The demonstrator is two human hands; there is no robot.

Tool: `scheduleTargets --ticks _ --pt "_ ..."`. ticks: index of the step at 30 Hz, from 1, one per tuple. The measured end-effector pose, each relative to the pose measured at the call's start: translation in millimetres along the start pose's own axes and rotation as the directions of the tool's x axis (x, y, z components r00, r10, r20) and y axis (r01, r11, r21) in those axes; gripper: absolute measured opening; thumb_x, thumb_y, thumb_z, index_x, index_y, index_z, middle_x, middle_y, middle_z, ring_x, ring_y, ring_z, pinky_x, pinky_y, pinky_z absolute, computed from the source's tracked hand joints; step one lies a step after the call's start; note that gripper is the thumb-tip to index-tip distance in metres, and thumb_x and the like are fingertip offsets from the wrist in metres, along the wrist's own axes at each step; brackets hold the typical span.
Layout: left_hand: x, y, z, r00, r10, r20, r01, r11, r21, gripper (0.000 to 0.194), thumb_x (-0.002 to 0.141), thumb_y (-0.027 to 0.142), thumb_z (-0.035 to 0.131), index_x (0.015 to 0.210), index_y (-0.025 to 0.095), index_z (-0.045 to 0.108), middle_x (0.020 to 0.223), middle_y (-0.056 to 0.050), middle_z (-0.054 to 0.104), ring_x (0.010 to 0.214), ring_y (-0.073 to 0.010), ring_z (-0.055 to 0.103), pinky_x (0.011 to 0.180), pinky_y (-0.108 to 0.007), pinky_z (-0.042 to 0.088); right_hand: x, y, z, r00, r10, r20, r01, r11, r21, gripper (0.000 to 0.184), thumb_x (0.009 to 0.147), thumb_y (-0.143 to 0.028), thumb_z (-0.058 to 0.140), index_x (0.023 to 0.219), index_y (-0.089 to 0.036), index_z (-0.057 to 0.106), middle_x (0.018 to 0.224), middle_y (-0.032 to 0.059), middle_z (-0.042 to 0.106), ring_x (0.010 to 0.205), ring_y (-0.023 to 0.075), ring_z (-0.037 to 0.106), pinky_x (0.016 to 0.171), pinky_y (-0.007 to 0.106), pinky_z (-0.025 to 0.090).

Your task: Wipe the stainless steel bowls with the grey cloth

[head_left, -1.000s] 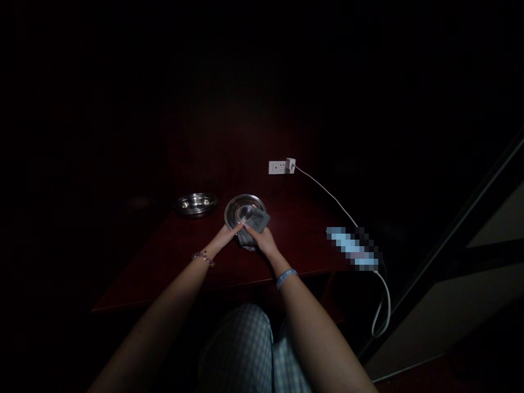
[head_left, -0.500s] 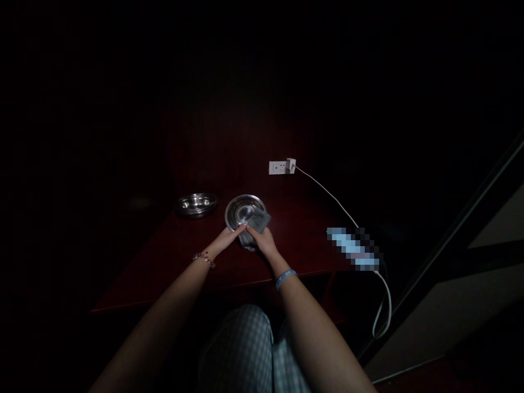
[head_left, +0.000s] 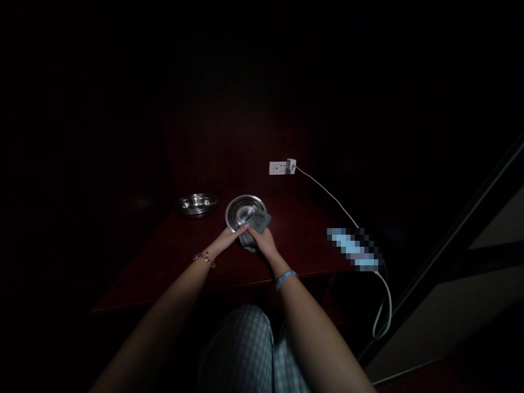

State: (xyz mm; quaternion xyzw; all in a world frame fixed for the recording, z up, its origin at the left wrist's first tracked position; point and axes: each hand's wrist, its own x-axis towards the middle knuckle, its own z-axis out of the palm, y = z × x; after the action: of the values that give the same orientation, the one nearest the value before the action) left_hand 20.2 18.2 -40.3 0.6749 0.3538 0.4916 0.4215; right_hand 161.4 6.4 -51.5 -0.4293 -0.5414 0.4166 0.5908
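A round steel plate [head_left: 244, 208] is tilted up above the dark red table [head_left: 172, 256], its shiny face toward me. My left hand [head_left: 229, 237] grips its near rim with the fingers closed on the edge. My right hand [head_left: 262, 240] is closed on a grey cloth [head_left: 256, 225], which is pressed against the plate's lower right rim. Both hands meet at the bottom of the plate.
A stack of steel plates [head_left: 195, 204] sits on the table to the left. A white wall socket with a charger [head_left: 282, 166] is behind; its white cable [head_left: 327, 196] runs right to a blurred-out object [head_left: 354, 250] at the table's edge. The room is very dark.
Almost nothing has moved. The plate and both hands have shifted very slightly, with the cloth still against the lower right rim.
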Motion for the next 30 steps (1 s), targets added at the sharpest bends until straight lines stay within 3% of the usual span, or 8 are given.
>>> scheduleTargets --ticks 11,20,30 --pt "-0.2 2.1 1.1 1.000 -0.006 0.002 0.006 0.996 -0.085 0.062 0.075 0.048 0.065 0.124 0.012 0.057 0.131 -0.011 0.058 0.128 -0.0307 0.046 0.110 -0.037 0.032 -2.4 -5.0 -0.3 1.000 0.017 0.012 -0.017 1.000 0.006 0.038 0.070 -0.044 0.069 0.093 -0.013 0.069 0.098 0.0096 0.072 0.093 0.0229 0.068 0.085 0.033 0.052" --pt "0.8 -1.7 -2.0 1.000 0.000 0.014 0.001 1.000 -0.013 0.061 0.078 0.049 0.060 0.130 0.017 0.052 0.136 -0.009 0.054 0.131 -0.0302 0.042 0.112 -0.038 0.029 -0.8 -3.0 0.8 0.999 -0.010 0.030 0.009 0.999 0.040 0.037 0.072 -0.042 0.068 0.095 -0.014 0.068 0.099 0.0096 0.072 0.093 0.0223 0.068 0.089 0.034 0.050" --pt "-0.1 1.3 -0.9 0.998 0.056 0.034 -0.059 0.994 0.095 0.059 0.085 0.048 0.050 0.131 0.011 0.048 0.134 -0.012 0.055 0.129 -0.0247 0.044 0.112 -0.037 0.028 1.3 -0.2 0.9 1.000 -0.011 0.029 0.009 0.998 0.054 0.040 0.070 -0.043 0.069 0.097 -0.013 0.068 0.101 0.0106 0.071 0.096 0.0234 0.067 0.089 0.036 0.050"
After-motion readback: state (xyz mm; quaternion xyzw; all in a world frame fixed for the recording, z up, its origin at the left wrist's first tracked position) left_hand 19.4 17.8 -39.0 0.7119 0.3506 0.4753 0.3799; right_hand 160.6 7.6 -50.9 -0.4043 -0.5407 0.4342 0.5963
